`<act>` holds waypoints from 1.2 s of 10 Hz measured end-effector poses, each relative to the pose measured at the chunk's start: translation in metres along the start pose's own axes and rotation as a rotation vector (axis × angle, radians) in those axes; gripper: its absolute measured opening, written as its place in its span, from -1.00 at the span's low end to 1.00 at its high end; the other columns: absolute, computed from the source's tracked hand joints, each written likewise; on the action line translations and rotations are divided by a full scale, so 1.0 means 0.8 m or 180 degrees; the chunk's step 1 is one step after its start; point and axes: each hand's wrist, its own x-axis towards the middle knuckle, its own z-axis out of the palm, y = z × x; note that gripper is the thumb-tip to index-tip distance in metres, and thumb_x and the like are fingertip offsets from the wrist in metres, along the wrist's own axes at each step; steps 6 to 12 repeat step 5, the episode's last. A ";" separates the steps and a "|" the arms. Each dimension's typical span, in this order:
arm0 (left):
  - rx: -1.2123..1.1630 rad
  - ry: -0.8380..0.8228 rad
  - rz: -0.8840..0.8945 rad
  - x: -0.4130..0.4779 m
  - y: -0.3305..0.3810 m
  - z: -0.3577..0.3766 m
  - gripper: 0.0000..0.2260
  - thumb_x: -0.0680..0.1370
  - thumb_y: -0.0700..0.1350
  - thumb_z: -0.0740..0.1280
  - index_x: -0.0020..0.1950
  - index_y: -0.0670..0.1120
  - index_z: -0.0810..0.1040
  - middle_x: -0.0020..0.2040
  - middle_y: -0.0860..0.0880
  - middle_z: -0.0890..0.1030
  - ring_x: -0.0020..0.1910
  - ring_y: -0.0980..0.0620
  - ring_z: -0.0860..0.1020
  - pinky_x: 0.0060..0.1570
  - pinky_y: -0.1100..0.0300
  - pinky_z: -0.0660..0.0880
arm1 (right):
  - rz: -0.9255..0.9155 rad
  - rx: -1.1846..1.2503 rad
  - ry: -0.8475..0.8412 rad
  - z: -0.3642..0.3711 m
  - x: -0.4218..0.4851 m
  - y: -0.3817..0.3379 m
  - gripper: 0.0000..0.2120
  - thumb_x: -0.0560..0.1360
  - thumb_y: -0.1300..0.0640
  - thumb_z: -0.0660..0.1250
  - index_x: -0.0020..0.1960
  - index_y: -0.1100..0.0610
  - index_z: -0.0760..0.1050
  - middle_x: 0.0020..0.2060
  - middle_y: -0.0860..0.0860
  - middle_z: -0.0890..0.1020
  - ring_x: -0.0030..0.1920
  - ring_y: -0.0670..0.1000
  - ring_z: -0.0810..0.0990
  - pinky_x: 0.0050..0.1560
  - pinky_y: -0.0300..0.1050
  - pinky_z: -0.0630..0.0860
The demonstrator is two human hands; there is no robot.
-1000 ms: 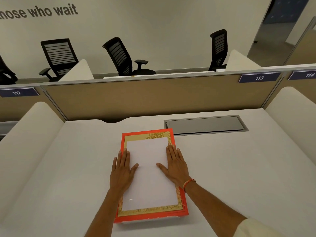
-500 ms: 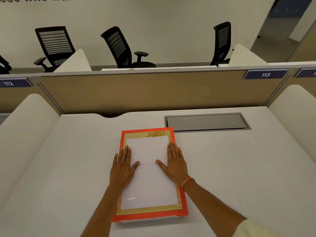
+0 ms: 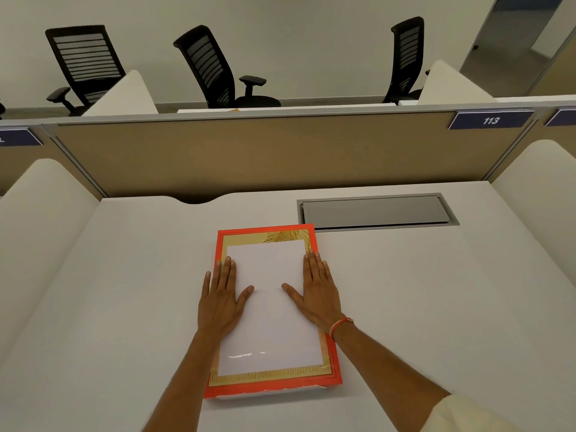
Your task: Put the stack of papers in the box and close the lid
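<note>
**Papers still on top of the box as both hands settle on the stack**

A person's left hand and right hand lie flat, fingers extended and palms down, on either side of a white stack of papers at a pale office desk. Neither hand grips anything; each spans the paper's long edge, with the outer fingers reaching onto the gold-patterned border beneath. The stack sits squarely on the closed orange lid of the box, which rests near the desk's front edge (a grey cable hatch lies just beyond its far right corner). An orange thread bracelet circles the right wrist.

Judging from this layout, the task has barely begun: the papers must come off before the lid can be opened. To do that cleanly, the hands would likely do best to close in from both long edges together, thumbs on top and fingers slipped underneath, so the sheets lift as one block rather than fanning out. Setting the stack on the bare desk beside the box, well clear of the lid, should leave both hands free for it. Which side the lid opens from cannot be told here.
</note>
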 end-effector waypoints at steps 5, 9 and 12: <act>-0.0225 -0.0085 -0.0019 0.003 0.036 -0.023 -0.15 0.46 0.41 -0.34 0.60 -0.09 -0.16 0.62 -0.03 -0.13 0.60 -0.01 -0.17 0.58 -0.02 -0.11 | -0.0002 0.0112 0.0008 -0.032 -0.008 0.014 -0.10 0.49 -0.42 -0.05 0.58 0.12 -0.25 0.59 0.04 -0.14 0.59 0.03 -0.18 0.54 -0.10 -0.23; -0.0225 -0.0085 -0.0019 0.003 0.036 -0.023 -0.15 0.46 0.41 -0.34 0.60 -0.09 -0.16 0.62 -0.03 -0.13 0.60 -0.01 -0.17 0.58 -0.02 -0.11 | -0.0002 0.0112 0.0008 -0.032 -0.008 0.014 -0.10 0.49 -0.42 -0.05 0.58 0.12 -0.25 0.59 0.04 -0.14 0.59 0.03 -0.18 0.54 -0.10 -0.23; -0.0225 -0.0085 -0.0019 0.003 0.036 -0.023 -0.15 0.46 0.41 -0.34 0.60 -0.09 -0.16 0.62 -0.03 -0.13 0.60 -0.01 -0.17 0.58 -0.02 -0.11 | -0.0002 0.0112 0.0008 -0.032 -0.008 0.014 -0.10 0.49 -0.42 -0.05 0.58 0.12 -0.25 0.59 0.04 -0.14 0.59 0.03 -0.18 0.54 -0.10 -0.23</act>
